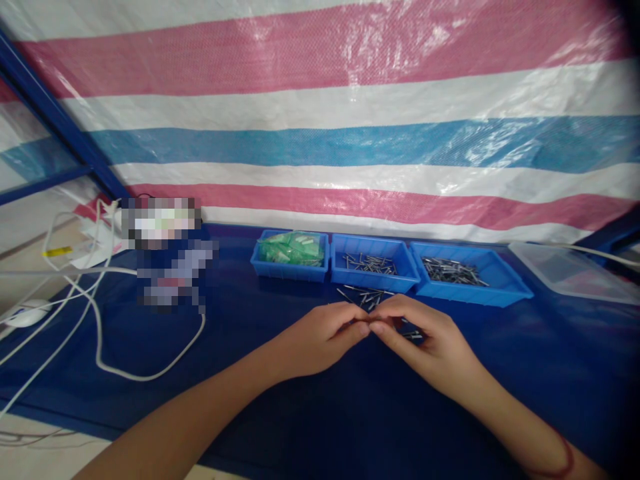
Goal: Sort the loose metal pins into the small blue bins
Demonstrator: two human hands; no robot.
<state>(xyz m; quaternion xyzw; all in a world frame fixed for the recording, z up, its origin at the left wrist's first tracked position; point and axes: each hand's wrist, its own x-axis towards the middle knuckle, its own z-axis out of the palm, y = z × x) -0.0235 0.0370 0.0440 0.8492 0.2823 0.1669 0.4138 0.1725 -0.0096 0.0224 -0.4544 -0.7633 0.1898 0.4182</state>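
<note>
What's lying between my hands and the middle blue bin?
Several thin metal pins, loose on the dark blue tabletop, lie between the middle blue bin and your left hand and right hand, as the head view shows.

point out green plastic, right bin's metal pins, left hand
Green plastic (291, 250): head view, its crumpled middle
Metal pins (453, 272): head view, middle of the heap
Left hand (319, 337): head view, back of hand

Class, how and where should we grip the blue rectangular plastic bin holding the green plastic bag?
Probably pinch this bin by its left rim with the left hand from the left: that wall faces outward at the row's end, while its right wall sits close beside the middle blue plastic bin of metal pins.
</note>
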